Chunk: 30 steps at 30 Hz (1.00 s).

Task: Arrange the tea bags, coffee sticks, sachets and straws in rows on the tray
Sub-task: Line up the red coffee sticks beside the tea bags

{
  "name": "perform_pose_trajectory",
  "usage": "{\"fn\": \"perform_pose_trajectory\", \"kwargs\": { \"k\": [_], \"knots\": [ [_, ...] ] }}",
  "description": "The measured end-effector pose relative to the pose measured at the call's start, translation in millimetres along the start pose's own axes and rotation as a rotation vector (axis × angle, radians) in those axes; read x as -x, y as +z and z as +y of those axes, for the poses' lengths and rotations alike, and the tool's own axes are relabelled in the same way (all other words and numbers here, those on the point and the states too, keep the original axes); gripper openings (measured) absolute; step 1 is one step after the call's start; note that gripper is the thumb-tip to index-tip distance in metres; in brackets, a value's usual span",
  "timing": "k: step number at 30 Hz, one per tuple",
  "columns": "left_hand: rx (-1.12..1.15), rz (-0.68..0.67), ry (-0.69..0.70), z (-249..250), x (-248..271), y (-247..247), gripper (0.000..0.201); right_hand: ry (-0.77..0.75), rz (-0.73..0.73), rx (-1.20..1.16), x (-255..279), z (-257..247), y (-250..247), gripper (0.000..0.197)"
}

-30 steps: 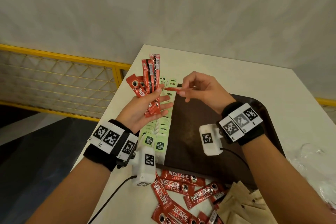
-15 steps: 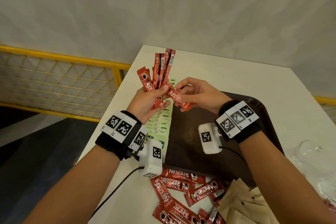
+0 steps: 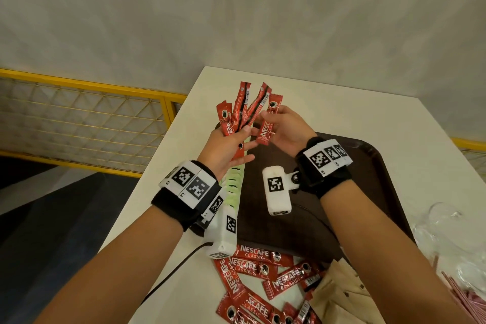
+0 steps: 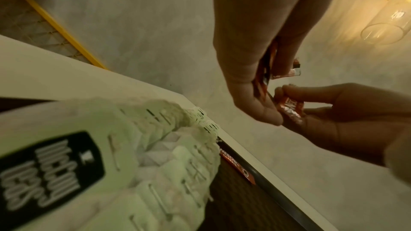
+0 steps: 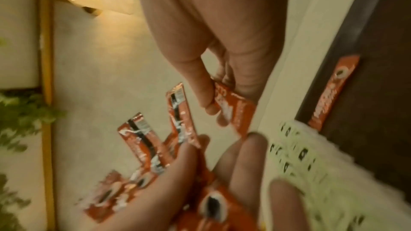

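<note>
The left hand (image 3: 224, 147) is raised above the dark brown plastic tray (image 3: 368, 166), thumb pressed over a fanned bunch of red foil coffee sticks (image 3: 243, 110) that splay upward from its palm while its lower fingers stretch out fairly straight. Just beside it, the right hand (image 3: 285, 130) pinches a single red coffee stick (image 3: 268, 123) between thumb and curled fingers, its lower end nearly touching the left fingertips. The right wrist view shows what the head view hides: one red coffee stick lying flat on the tray (image 5: 333, 92), at the tray's far end, just beside the far end of the tea bags; the left wrist view catches the same one (image 4: 237, 164) lying along the tray's far rim. The row of pale green tea bags (image 3: 235, 185) runs along the tray's left side, overlapping one another, partly covered by the left wrist. The rest of the tray, to the right of that row, is bare brown surface under both wrists. Off the tray's near edge, loose red coffee sticks (image 3: 259, 271) lie scattered on the white table (image 3: 328, 102), with tan paper sachets (image 3: 339, 294) beside them and thin pink straws (image 3: 465, 294) further right, near crumpled clear plastic wrap (image 3: 447, 221). Left of the table runs a yellow metal mesh railing (image 3: 86, 113).
</note>
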State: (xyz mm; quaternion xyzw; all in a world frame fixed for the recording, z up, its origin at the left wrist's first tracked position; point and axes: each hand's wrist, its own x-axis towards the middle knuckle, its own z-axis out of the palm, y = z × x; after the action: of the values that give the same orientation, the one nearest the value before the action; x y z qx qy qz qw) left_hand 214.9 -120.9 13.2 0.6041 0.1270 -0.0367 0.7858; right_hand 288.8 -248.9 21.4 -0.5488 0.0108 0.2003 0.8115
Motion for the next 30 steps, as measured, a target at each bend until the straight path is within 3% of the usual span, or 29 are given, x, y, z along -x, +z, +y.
{"fn": "perform_pose_trajectory", "kwargs": {
  "k": [5, 9, 16, 20, 26, 30],
  "knots": [
    [-0.041, -0.014, 0.0, 5.1, -8.8, 7.1, 0.022, -0.015, 0.047, -0.057, -8.5, 8.1, 2.0, 0.036],
    [-0.158, -0.016, -0.025, 7.1, -19.6, 10.2, 0.031, -0.017, -0.012, -0.124, -8.9, 10.6, 1.0, 0.02],
    [-0.34, -0.035, -0.045, 21.3, -38.3, 14.1, 0.027, -0.005, 0.031, -0.063, -14.6, 6.3, -6.2, 0.029],
    [-0.514, -0.07, -0.046, 41.2, -50.3, 5.2, 0.017, -0.013, 0.059, -0.004, -14.2, -10.4, -23.9, 0.007],
    [-0.775, -0.122, 0.023, 53.4, -65.1, -11.4, 0.012, 0.086, -0.066, 0.315, -19.3, -29.7, -46.9, 0.006],
    [-0.856, -0.154, 0.043, 49.6, -72.6, -13.3, 0.013, 0.09, -0.122, 0.664, -29.0, -35.8, -47.0, 0.014]
  ]
}}
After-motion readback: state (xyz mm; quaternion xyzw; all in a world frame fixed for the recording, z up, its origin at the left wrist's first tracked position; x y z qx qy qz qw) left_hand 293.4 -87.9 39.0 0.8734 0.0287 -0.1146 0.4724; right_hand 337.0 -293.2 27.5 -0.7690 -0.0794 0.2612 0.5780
